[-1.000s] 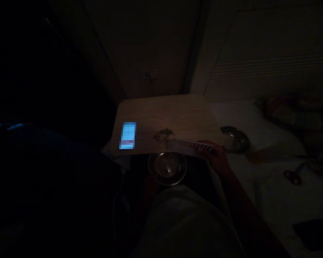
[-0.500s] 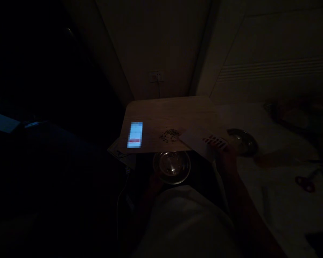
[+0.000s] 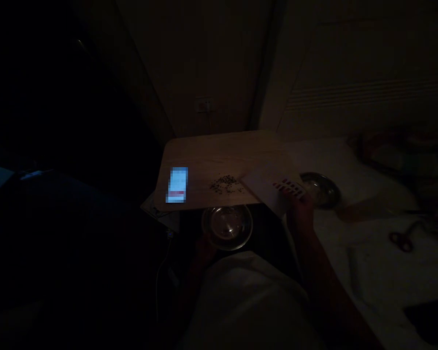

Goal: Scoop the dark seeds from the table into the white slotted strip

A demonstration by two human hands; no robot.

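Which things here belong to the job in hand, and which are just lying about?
Likely in use:
white card, in the right hand
small dark bits, scattered on the wooden tabletop
shiny bowl, at the tabletop's near edge, left hand at its rim

Probably just lying about:
lit phone, on the tabletop
second bowl, off to the right
scissors, apparently

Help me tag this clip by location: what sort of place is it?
Probably a dim room in a home: a wooden table bears a lit phone, a metal bowl is by the table's near edge, and a wall socket shows behind.
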